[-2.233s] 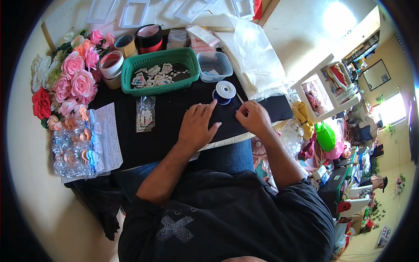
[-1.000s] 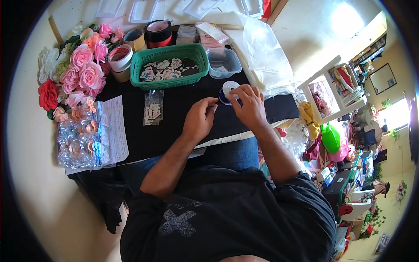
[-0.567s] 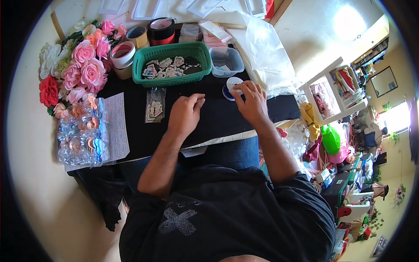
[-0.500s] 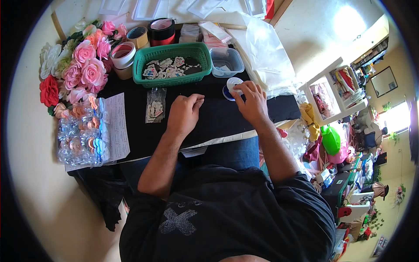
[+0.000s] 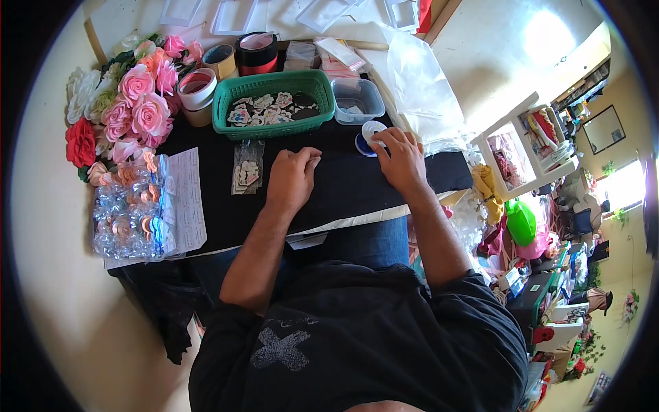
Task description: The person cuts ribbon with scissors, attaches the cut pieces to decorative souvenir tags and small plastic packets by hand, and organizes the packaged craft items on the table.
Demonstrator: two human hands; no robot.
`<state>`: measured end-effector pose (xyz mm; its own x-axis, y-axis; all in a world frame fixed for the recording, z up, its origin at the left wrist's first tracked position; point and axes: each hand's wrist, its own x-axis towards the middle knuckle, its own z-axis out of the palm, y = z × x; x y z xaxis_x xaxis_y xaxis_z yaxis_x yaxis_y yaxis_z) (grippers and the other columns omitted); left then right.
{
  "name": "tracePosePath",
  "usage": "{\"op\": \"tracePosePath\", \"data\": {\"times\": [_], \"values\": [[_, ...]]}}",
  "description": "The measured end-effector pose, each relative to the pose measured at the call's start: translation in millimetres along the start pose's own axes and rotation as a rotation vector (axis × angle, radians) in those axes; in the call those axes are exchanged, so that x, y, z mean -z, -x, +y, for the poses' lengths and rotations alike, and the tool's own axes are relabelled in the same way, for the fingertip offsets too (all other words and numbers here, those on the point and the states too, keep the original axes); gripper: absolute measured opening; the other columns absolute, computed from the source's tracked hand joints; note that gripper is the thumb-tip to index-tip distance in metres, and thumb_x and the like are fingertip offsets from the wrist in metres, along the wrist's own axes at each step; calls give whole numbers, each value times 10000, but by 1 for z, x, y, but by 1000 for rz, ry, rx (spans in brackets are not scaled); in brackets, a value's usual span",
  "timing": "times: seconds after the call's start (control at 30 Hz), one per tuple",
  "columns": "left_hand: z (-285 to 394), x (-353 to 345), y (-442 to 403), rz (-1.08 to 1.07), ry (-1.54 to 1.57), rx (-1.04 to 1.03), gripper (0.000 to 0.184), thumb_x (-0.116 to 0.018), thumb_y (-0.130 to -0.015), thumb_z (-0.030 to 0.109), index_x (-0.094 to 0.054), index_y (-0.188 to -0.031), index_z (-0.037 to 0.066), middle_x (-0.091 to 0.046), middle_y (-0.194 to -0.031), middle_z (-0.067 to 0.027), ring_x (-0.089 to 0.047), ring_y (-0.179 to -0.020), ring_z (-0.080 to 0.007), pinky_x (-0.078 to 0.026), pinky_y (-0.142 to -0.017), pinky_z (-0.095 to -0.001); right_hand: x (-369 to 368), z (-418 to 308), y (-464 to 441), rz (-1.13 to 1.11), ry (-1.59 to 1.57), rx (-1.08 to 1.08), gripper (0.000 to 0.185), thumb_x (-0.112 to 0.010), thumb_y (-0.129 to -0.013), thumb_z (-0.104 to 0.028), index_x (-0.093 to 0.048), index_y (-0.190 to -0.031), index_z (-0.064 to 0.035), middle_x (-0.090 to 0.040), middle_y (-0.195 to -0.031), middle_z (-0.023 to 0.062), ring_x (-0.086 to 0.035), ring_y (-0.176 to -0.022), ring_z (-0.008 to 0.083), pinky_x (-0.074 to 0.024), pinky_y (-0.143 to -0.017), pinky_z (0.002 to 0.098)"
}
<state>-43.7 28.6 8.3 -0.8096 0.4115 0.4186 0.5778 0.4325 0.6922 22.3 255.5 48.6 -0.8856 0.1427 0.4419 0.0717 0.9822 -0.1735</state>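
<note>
On the black cloth, my left hand (image 5: 292,178) has its fingers pressed together in a pinch; anything between the fingertips is too small to make out. My right hand (image 5: 400,159) is at the right edge of a white-topped spool (image 5: 373,130) with blue around its base, its thumb and fingers closed at the rim. A small clear bag of printed cutouts (image 5: 248,172) lies left of my left hand. Behind the hands stands a green basket (image 5: 273,129) with more cutouts inside, beside a clear plastic tub (image 5: 357,103).
Pink, red and white artificial flowers (image 5: 137,103) fill the left side, with a clear pack of small items (image 5: 130,213) on a written sheet (image 5: 187,199). Tape rolls (image 5: 257,53) stand behind the basket. Plastic sheets (image 5: 425,89) lie at the right back.
My right hand has moved from the cloth onto the spool's edge. My left hand has drawn away from the spool to the left, and its spread fingers have closed.
</note>
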Motion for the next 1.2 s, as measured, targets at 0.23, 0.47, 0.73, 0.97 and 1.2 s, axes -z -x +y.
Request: {"op": "tracePosePath", "data": {"times": [0.23,0.47,0.73,0.97,1.2], "values": [[1,3,0,-12,-16,33,124,-687,-862,156,-689,-941,61,-656,-791,-104,-594,-758,-245,-490,-685,-361,13,4,23,85,-68,-41,255,-621,-862,-255,-644,-1080,-124,-604,-1101,73,-543,-1081,302,-415,-884,444],[-3,-2,-1,13,-20,-82,114,-698,-850,158,-677,-892,54,-674,-822,-83,-586,-792,-247,-476,-716,-365,19,54,55,-181,-128,-248,266,-638,-839,-240,-633,-1061,-93,-635,-976,101,-590,-961,298,-462,-840,410],[15,16,-5,-344,567,261,172,-644,-907,181,-685,-967,25,-676,-827,-43,-592,-798,-121,-458,-720,-266,44,49,44,-405,-99,-454,448,-705,-793,-314,-619,-1135,-37,-659,-854,128,-635,-846,324,-499,-769,415],[3,9,-5,-351,857,319,205,-636,-918,197,-681,-1026,28,-679,-929,-24,-566,-793,-72,-436,-704,-224,35,70,47,-485,-699,-579,466,-632,-829,-154,-528,-1251,15,-682,-865,118,-602,-622,146,-457,-547,261],[2,16,-7,-412,1091,488,259,-595,-938,222,-658,-1085,18,-684,-956,-51,-549,-724,-59,-444,-655,-213,30,8,77,-693,-1463,-560,418,-598,-931,-228,-490,-1283,-29,-620,-837,65,-462,-546,60,-369,-502,182]]}}
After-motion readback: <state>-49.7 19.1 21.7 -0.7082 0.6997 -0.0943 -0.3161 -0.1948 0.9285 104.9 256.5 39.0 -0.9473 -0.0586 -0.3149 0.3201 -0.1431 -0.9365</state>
